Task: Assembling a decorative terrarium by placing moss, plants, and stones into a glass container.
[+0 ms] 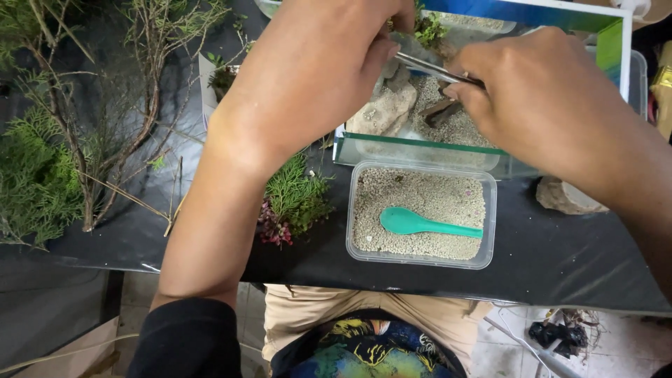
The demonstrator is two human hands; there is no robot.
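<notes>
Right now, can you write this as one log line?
left hand: over glass tank | right hand: holds tweezers | green spoon: in gravel tub

Clear tub of pale gravel [420,210] on black tabletop [560,259], teal spoon [427,224] lying in it; bare twigs with green fronds [63,140] at left; loose rock [563,196] at right; green-red sprigs [294,203] just beside the tub.

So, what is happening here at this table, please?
A person works over a small glass tank holding pale gravel and rocks. The right hand grips long metal tweezers; the left hand steadies them. In front sits a clear plastic tub of gravel with a green plastic spoon lying in it.
</notes>
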